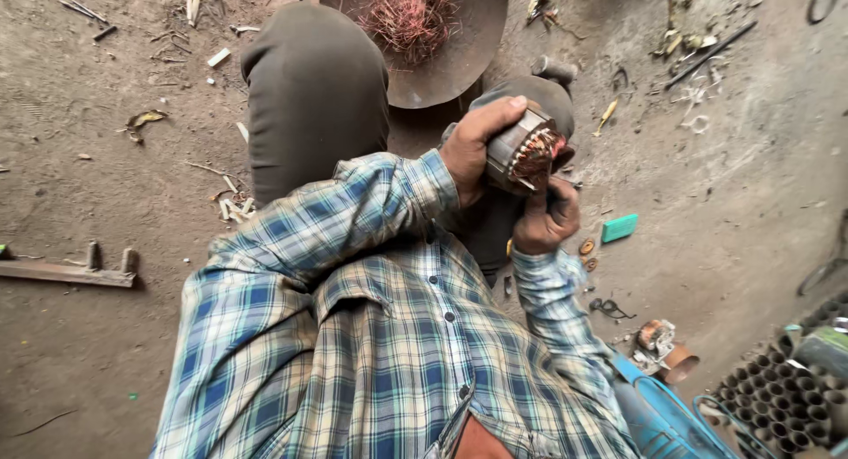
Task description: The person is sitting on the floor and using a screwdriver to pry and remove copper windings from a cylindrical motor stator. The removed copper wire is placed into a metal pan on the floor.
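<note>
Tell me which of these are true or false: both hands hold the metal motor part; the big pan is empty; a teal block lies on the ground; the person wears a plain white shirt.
1. Both hands hold the metal motor part. True: left hand wraps it, right hand grips below.
2. The pan is empty. False: it holds tangled copper wire.
3. A teal block lies on the ground. True.
4. The shirt is plain white. False: blue checked.
</note>
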